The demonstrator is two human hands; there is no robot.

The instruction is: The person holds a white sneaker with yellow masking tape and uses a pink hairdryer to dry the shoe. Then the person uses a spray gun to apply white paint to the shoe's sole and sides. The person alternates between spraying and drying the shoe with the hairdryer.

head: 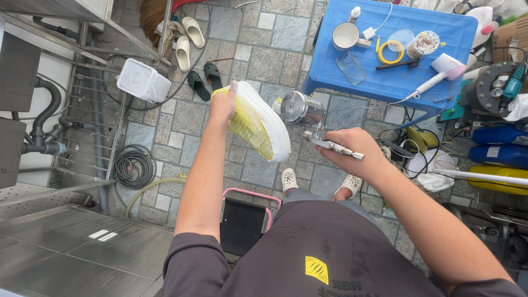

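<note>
My left hand (pixel 223 105) holds up a shoe (pixel 257 122) with a white sole and yellow masking tape along its side, sole facing right. My right hand (pixel 355 151) grips a metal spray gun (pixel 316 129) with a shiny cup on top, its nozzle pointing left toward the shoe, a short gap away. Both hands are raised over the stone-tiled floor, above my feet in white clogs (pixel 289 180).
A blue plastic table (pixel 456 33) at upper right carries a mug, tape roll, brush and hair dryer. Power tools and bottles crowd the right edge. A steel sink counter (pixel 66 236) with pipes is at left, plus a coiled hose, white canister and sandals. A pink-framed stool (pixel 245 220) stands below.
</note>
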